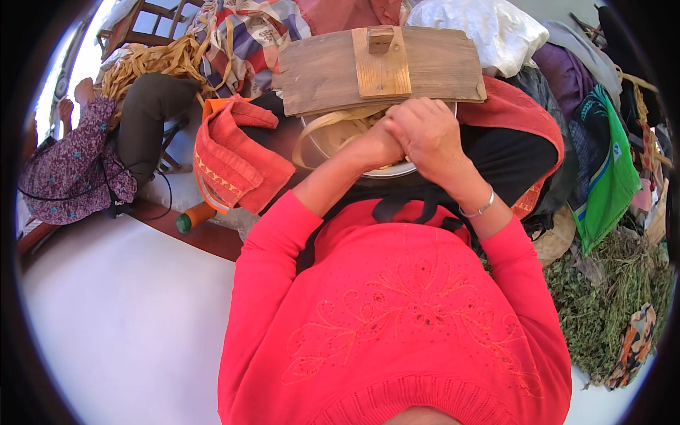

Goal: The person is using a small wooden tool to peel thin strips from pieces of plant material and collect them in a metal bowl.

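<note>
My right hand (429, 135), with a bracelet at its wrist, is closed over my left hand (387, 143), just below the near edge of a wooden board (319, 69). A paler wooden strip (383, 71) with a small wooden block (380, 39) lies across the board's middle. Under the board and my hands is a round metal basin (396, 171) with pale, flat strips (340, 130) in it; one strip loops over its left rim. The undersides of both hands are hidden, so whether they grip anything cannot be told.
Red towels (239, 154) drape both sides of my lap. Tan strips (159, 64) are heaped at upper left, near another person's patterned sleeve (74, 159). An orange roll (199, 217) lies left. Behind stands a white sack (478, 32); at right are a green cloth (608, 175) and dried plants (600, 297).
</note>
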The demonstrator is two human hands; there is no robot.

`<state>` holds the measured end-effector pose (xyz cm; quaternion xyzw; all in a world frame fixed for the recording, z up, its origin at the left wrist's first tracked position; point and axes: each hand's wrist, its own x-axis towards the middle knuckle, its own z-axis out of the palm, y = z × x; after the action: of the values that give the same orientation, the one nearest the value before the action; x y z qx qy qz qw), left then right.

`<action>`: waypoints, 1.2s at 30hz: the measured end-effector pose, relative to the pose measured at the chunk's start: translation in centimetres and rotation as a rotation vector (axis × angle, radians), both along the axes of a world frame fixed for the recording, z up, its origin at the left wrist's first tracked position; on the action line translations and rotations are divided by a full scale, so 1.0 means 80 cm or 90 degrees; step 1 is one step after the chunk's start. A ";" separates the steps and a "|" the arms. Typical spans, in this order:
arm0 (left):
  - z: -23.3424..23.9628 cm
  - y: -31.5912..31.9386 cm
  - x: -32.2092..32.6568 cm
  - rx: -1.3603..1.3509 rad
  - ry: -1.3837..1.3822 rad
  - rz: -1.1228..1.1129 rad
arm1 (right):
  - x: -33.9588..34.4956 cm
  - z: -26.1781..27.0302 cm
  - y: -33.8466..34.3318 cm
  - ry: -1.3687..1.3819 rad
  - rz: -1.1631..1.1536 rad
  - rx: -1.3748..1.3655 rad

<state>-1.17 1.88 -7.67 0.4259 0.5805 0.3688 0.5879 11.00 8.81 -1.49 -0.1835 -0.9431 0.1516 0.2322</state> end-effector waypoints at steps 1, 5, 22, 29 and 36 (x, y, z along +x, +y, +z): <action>0.018 0.007 0.001 -0.085 -0.065 -0.017 | 0.000 -0.014 0.007 -0.016 -0.038 0.005; 0.066 0.003 -0.015 -0.126 -0.053 -0.115 | 0.007 -0.032 0.034 0.020 -0.109 -0.126; 0.090 0.013 0.033 0.183 -0.327 0.180 | 0.004 -0.018 0.032 0.374 -0.179 -0.500; 0.061 0.013 0.018 0.038 -0.432 0.195 | 0.002 -0.008 0.032 0.167 -0.237 -0.145; 0.041 -0.007 0.004 0.324 0.374 0.162 | 0.020 -0.023 0.017 0.038 -0.206 -0.205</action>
<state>-0.84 1.32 -4.35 0.5695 0.6623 0.4331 0.2224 12.59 10.19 -3.31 -0.3622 -0.8578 0.2666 0.2488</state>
